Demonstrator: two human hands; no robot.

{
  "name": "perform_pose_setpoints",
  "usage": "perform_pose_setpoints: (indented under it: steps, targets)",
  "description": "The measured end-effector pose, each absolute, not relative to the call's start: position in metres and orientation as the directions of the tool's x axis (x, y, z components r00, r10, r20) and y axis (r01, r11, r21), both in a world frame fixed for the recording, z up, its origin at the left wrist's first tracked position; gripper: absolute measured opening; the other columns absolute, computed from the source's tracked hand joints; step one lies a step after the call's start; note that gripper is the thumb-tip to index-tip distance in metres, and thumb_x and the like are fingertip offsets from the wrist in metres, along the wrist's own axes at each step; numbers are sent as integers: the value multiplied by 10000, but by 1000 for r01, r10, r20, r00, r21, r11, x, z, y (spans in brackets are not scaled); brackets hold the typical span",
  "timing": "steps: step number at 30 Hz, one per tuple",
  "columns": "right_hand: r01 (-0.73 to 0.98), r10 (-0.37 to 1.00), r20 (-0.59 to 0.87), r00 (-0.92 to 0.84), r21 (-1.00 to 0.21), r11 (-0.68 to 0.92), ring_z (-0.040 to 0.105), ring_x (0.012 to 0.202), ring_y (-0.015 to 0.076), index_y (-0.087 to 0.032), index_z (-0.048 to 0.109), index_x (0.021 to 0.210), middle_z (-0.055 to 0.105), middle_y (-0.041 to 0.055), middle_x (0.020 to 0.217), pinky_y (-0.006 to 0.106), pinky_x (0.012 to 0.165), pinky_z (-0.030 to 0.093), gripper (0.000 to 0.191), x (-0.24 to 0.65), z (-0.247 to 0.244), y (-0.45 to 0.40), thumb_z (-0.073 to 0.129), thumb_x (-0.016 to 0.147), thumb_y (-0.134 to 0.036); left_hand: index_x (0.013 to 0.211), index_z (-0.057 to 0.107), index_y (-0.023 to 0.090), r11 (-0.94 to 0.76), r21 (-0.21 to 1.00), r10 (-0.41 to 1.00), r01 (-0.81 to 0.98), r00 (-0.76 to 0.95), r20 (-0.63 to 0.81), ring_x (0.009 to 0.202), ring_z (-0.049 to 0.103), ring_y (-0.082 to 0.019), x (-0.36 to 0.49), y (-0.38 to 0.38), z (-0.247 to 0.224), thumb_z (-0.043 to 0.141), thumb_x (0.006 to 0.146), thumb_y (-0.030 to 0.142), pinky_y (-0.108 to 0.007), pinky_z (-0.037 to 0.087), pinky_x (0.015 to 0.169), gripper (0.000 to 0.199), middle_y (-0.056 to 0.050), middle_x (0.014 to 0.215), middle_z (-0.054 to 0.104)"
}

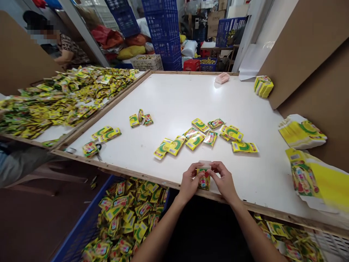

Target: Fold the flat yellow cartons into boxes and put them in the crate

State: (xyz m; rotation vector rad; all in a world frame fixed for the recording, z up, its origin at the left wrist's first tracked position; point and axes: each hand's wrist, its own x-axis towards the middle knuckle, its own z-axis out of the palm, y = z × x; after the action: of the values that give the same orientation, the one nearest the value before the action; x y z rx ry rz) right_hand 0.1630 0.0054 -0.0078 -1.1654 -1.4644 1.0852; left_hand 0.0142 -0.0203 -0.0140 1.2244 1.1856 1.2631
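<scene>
At the near edge of the white table, a small printed carton (204, 180) is held upright between both hands, its pale top flap (205, 163) raised. My left hand (189, 182) is closed on the carton's left side, thumb on the front. From the right, my right hand (222, 180) grips it near the top, its thumb close to the flap. Just beyond the hands lie several yellow-and-green cartons, among them one carton (176, 145) to the left and another (244, 147) to the right.
Stacks of flat cartons (302, 133) lie at the right, by cardboard panels. Scissors (98, 147) rest near the left edge beside a carton. A blue crate (89, 211) of cartons stands below the table. A wooden ledge (109, 105) borders a heaped neighbouring table, where a person (69, 51) sits.
</scene>
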Motion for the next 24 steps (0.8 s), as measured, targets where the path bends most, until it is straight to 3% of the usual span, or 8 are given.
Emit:
perform_pose_setpoints:
  steps: [4,8,10,14,19,24]
  targets:
    - [157,978,118,-172,-977,146,620,835,205,-196,649,934,687,58,902,348,787,479,232,167,-17,4,549,857,-391,955,680,165,27,1000,997,9,65,-28,797,641,-179,7,-10,-15,640,795,349,-278,502,743,247,-50,879,703]
    - [162,969,165,-182,-967,196,622,858,213,-194,688,835,684,64,886,335,774,485,257,169,-19,11,537,868,-399,909,691,156,32,999,998,-30,49,-30,853,641,-188,9,0,-14,631,801,353,-288,498,790,232,-65,914,701]
    - [145,974,168,-152,-971,190,629,840,207,-195,681,852,686,59,874,328,757,495,244,168,-22,14,549,862,-400,1012,656,168,34,992,999,-124,44,-28,846,647,-181,11,2,-13,666,777,333,-290,502,781,287,-60,923,702]
    - [88,989,128,-80,-987,135,649,808,194,-205,604,1104,697,44,872,339,766,512,312,167,-26,12,574,850,-384,1215,543,195,48,962,998,-269,61,-33,866,659,-183,10,4,-12,724,732,303,-323,507,814,527,-65,960,707]
    - [162,972,176,-154,-966,201,630,953,224,-210,691,922,702,71,991,366,835,496,230,167,-17,5,551,866,-385,879,703,139,53,986,998,-155,26,-49,953,642,-220,8,2,-9,719,730,339,-342,502,870,250,-104,1017,700]
    - [223,970,214,-115,-946,235,634,863,214,-220,697,934,708,66,950,362,774,510,239,165,-7,-1,561,856,-401,905,714,147,28,997,1000,-73,-10,-29,850,644,-192,11,-2,-6,674,771,355,-313,520,796,251,-86,899,709]
